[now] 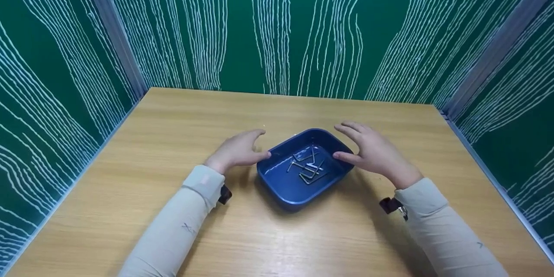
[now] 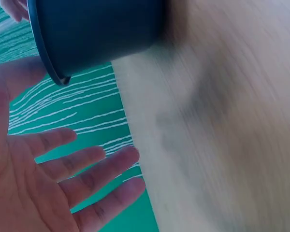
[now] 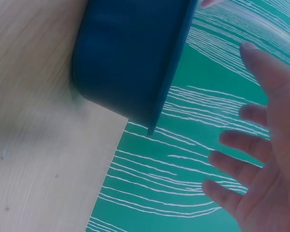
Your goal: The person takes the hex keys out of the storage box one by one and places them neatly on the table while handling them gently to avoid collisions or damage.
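A dark blue plastic tub (image 1: 283, 189) stands on the table, turned at an angle. Several L-shaped hex keys (image 1: 308, 180) lie loose and crossed over one another on its floor. At the tub's left side is my left hand (image 1: 237, 150), fingers spread, its thumb by the rim; whether it touches cannot be told. My right hand (image 1: 375, 150) hovers at the right side with its thumb over the rim in the head view. In the right wrist view a gap shows between that hand's fingers (image 3: 232, 166) and the tub wall (image 3: 130, 53). Neither hand holds anything.
The wooden table (image 1: 181, 130) runs back to a green wall (image 1: 242, 30) with white wavy lines. Similar green panels stand to the left and right, with grey posts (image 1: 114, 30) at the corners. Small specks lie on the table behind the tub.
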Available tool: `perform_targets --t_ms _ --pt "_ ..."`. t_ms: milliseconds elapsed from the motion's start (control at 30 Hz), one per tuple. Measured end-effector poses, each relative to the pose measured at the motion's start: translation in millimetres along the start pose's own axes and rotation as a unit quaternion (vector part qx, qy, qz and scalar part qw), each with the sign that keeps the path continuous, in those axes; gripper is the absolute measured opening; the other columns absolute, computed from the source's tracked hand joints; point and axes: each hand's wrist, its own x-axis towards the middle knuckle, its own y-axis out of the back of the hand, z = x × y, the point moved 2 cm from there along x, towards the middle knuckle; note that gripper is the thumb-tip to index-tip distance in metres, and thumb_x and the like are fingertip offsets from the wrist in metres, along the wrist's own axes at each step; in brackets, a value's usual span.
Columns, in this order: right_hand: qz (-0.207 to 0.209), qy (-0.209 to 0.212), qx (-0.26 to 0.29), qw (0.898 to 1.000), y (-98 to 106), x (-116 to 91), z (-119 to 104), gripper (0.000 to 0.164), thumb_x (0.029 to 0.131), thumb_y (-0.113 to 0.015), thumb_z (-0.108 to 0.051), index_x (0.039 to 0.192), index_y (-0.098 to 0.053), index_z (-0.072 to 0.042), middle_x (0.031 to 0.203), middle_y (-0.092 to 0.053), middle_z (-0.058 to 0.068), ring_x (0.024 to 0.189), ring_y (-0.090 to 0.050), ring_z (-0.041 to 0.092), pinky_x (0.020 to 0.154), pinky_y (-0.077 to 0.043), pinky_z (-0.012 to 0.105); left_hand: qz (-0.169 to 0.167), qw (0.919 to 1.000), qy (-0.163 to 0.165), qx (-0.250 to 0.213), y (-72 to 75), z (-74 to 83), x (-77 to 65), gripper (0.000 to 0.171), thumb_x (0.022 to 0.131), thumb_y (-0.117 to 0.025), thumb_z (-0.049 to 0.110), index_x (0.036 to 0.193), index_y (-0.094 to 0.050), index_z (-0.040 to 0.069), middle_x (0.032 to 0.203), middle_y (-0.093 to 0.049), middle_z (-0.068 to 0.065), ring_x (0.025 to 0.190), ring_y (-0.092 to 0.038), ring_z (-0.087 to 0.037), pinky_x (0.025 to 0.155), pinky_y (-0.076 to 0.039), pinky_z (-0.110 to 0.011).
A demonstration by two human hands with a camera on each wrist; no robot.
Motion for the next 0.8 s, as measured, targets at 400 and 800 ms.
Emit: perform_targets --t_ms 400,800 --pt "0.013 0.068 0.014 0.998 -9.0 6.1 -6.0 0.06 0.093 -0.087 -0.035 0.143 -0.069 -0.006 0.139 -0.071 0.021 0.127 -0.069 0.042 0.108 -0.055 0.061 -0.04 0.9901 -0.009 -0.135 -11.7 2.7 9.7 0.055 0.1 -0.073 0.024 0.151 -0.06 0.008 0.137 -0.07 -0.019 0.115 -0.073 -0.032 0.1 -0.061 -0.048" --pt "-0.014 0.088 0.038 0.995 -20.0 14.5 -16.9 0.05 0.091 -0.089 -0.021 0.135 -0.073 -0.004 0.132 -0.074 0.022 0.12 -0.072 0.041 0.105 -0.057 0.059 -0.068 0.9775 -0.004 -0.199 -21.3 0.1 15.2 0.051 0.091 -0.072 0.009 0.142 -0.07 0.015 0.135 -0.068 -0.015 0.113 -0.069 -0.032 0.089 -0.064 -0.043"
